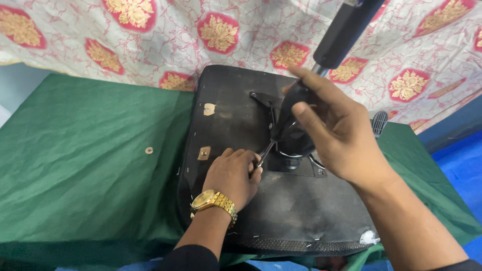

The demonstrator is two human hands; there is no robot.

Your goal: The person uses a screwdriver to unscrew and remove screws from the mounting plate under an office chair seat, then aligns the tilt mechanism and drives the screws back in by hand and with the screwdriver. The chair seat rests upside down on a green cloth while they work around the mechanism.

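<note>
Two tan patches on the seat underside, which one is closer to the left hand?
The lower tan patch, just left of the left hand on the upturned black seat. The other patch sits higher up, well clear of the knuckles.

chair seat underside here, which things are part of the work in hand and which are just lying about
In hand:
- chair seat, upside down
- black mechanism on metal plate, gripped by right hand
- thin metal lever, held by left hand
- gas cylinder

Lying about:
- small washer
- green cloth
- patterned sheet
</note>
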